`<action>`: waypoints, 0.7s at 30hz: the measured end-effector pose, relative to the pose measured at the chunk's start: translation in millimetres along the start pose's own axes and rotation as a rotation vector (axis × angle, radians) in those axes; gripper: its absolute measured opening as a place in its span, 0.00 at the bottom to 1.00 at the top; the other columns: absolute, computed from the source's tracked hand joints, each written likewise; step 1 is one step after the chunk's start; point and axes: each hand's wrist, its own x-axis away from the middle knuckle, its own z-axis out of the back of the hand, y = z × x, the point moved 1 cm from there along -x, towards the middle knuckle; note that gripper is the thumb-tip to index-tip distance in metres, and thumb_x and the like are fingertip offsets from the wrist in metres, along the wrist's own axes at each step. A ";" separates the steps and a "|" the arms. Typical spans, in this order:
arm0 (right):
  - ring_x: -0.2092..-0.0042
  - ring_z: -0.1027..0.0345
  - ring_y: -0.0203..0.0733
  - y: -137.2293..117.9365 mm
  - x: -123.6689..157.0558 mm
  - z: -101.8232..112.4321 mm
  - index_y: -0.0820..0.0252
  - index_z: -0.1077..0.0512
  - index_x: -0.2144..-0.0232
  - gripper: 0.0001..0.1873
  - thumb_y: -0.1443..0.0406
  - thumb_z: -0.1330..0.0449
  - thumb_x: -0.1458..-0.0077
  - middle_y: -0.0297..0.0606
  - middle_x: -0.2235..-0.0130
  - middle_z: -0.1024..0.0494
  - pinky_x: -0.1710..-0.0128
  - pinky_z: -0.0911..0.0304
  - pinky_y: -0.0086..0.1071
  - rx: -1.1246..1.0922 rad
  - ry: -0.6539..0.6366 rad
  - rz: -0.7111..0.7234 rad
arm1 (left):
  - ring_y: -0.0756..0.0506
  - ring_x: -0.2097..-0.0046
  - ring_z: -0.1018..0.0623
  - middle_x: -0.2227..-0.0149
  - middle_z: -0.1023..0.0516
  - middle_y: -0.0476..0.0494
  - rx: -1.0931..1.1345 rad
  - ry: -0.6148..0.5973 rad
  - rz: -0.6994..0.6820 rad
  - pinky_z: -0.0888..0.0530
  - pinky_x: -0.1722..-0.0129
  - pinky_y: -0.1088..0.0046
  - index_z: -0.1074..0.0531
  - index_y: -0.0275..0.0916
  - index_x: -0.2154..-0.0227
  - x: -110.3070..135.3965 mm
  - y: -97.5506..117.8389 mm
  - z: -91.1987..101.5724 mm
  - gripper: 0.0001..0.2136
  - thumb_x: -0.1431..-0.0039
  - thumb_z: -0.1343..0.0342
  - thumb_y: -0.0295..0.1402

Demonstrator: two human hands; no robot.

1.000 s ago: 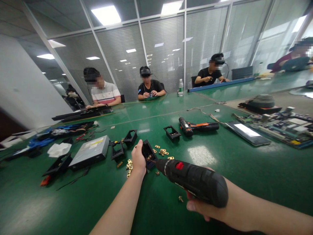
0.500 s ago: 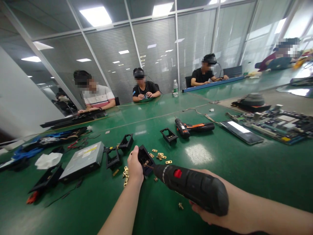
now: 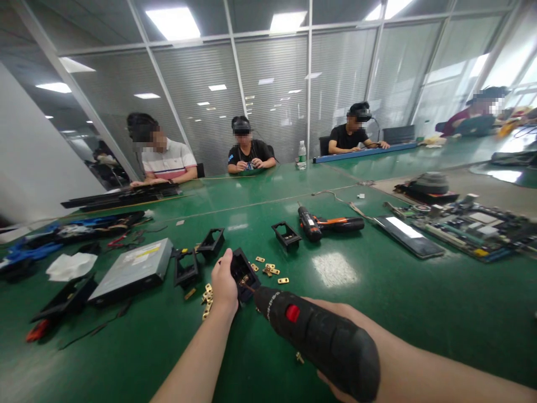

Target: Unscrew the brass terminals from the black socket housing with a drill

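Note:
My left hand (image 3: 224, 282) grips a black plastic housing (image 3: 250, 278) by its left side, tilted so its hollow inside faces me. My right hand (image 3: 335, 313) is wrapped round a black cordless screwdriver (image 3: 314, 336) with a red switch. Its bit points into the housing and meets a small brass piece there; whether it sits in a screw head I cannot tell. Brass plates (image 3: 271, 269) with holes lie just right of the housing, and more brass plates (image 3: 207, 299) are beside my left wrist. A loose brass screw (image 3: 299, 357) lies under the screwdriver.
Similar black housings (image 3: 287, 235) stand around, two of them left of my hand. Behind lies an orange-and-black power screwdriver (image 3: 331, 224). A metal disc drive (image 3: 132, 271) is at left; a phone (image 3: 409, 236) and circuit board (image 3: 482, 226) are at right. Several people sit across the green table.
The view has shifted slightly, so table things appear a little further left. Both hands keep their holds, and the screwdriver bit stays inside the housing.

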 end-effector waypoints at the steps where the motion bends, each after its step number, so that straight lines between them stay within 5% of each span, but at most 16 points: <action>1: 0.50 0.18 0.56 2.9 -0.4 0.3 0.55 0.19 0.40 0.35 0.68 0.28 0.52 0.44 0.52 0.11 0.54 0.19 0.40 0.018 -0.012 0.024 | 0.38 0.64 0.18 0.69 0.20 0.44 0.009 0.002 0.000 0.20 0.62 0.60 0.25 0.40 0.68 0.1 -0.2 -0.3 0.29 0.52 0.31 0.63; 6: 0.51 0.17 0.55 3.9 -1.2 3.5 0.56 0.18 0.40 0.33 0.69 0.30 0.51 0.44 0.52 0.11 0.49 0.19 0.42 0.087 -0.022 0.072 | 0.38 0.62 0.17 0.66 0.18 0.43 0.057 -0.001 0.012 0.20 0.60 0.60 0.24 0.39 0.66 0.2 -1.7 -1.3 0.29 0.52 0.29 0.62; 21: 0.61 0.21 0.49 -24.0 9.3 6.6 0.57 0.18 0.50 0.25 0.69 0.35 0.53 0.42 0.60 0.14 0.61 0.21 0.38 0.043 -0.009 0.111 | 0.39 0.65 0.18 0.67 0.19 0.44 0.071 0.016 0.063 0.21 0.66 0.63 0.25 0.40 0.64 3.5 1.3 -2.3 0.28 0.52 0.30 0.60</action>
